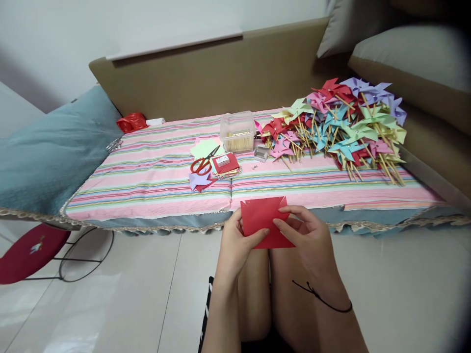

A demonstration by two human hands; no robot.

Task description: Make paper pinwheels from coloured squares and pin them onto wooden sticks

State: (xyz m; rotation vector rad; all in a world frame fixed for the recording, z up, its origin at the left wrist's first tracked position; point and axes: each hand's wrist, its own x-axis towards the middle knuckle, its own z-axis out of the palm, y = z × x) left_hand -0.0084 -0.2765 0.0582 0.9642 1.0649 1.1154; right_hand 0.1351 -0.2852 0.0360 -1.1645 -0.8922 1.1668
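Above my knees I hold a square of red paper that has small pale slits or creases at its two upper corners. My left hand is closed on its left side, thumb lying across the front. On the right edge, my right hand pinches the sheet with thumb and fingers; part of the fingers is hidden behind it. Beyond, on the striped cloth, lie scissors with red handles, a stack of coloured paper with a red sheet on top, and purple and red scraps.
A clear plastic box of thin wooden sticks stands behind the stack, with a small clear case beside it. Many paper pinwheels are piled at the right. A red bag lies far left; a red stool stands on the floor.
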